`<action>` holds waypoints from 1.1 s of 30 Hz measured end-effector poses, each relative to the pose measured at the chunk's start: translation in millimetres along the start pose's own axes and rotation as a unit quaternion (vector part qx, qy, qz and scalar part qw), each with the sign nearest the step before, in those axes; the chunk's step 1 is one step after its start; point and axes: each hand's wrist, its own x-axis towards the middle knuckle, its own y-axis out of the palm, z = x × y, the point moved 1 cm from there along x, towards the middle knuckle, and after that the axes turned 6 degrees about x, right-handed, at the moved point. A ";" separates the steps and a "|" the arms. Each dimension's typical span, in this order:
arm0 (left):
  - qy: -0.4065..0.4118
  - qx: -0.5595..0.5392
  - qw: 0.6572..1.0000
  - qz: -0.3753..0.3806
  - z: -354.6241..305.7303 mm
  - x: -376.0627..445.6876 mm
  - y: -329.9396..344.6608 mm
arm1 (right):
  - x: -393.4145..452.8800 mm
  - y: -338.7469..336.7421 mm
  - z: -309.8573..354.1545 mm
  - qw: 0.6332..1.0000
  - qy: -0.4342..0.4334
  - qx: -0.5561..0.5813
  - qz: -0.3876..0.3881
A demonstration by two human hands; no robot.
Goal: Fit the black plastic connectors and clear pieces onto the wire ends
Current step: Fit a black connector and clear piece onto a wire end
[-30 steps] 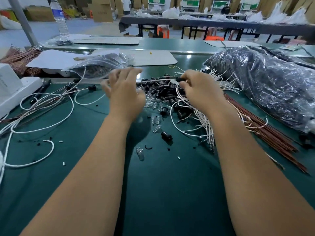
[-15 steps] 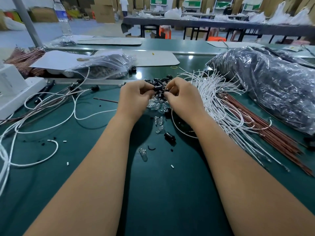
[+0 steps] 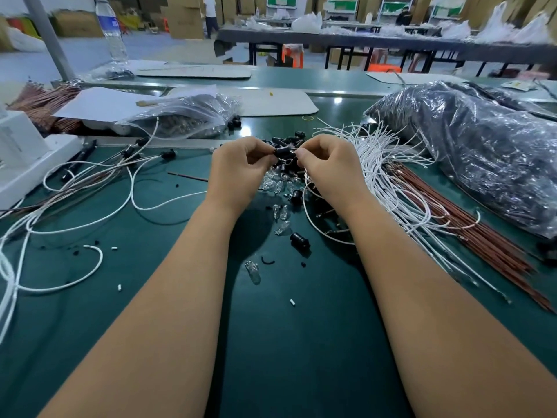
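Observation:
Both hands meet above a pile of black connectors [image 3: 289, 140] and clear pieces [image 3: 275, 184] at the middle of the green table. My left hand [image 3: 238, 170] pinches a black connector [image 3: 283, 152] between thumb and fingers. My right hand [image 3: 328, 167] pinches something small at the connector's right end; a white wire [image 3: 307, 206] loops down from under it. One loose black connector [image 3: 300, 240] and a clear piece [image 3: 253, 271] lie nearer to me.
A heap of white wires [image 3: 391, 182] and red-brown wires [image 3: 470, 230] lies to the right, beside a large plastic bag [image 3: 482, 146]. Fitted wires [image 3: 90, 191] trail on the left, near a white box [image 3: 27, 152]. A smaller bag [image 3: 187, 116] lies behind.
My left hand came in from the left and took hold of a connector. My right hand drew back from the wire heap to meet it over the pile.

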 end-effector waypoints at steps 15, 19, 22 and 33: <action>-0.063 -0.092 0.987 0.116 -2.9 -3.1 0.3 | 1.3 -3.2 -0.3 0.999 -0.048 -0.008 -0.014; -0.064 -0.099 0.984 0.137 -4.1 -4.1 -0.1 | 0.6 -3.2 0.1 0.999 -0.045 -0.006 -0.002; -0.054 -0.086 0.986 0.129 -3.4 -4.0 1.5 | 0.6 -2.2 0.5 0.999 -0.043 -0.005 0.008; -0.032 -0.068 0.994 0.076 -2.9 -2.9 -1.4 | -1.0 0.0 -3.6 0.991 -0.080 -0.102 0.016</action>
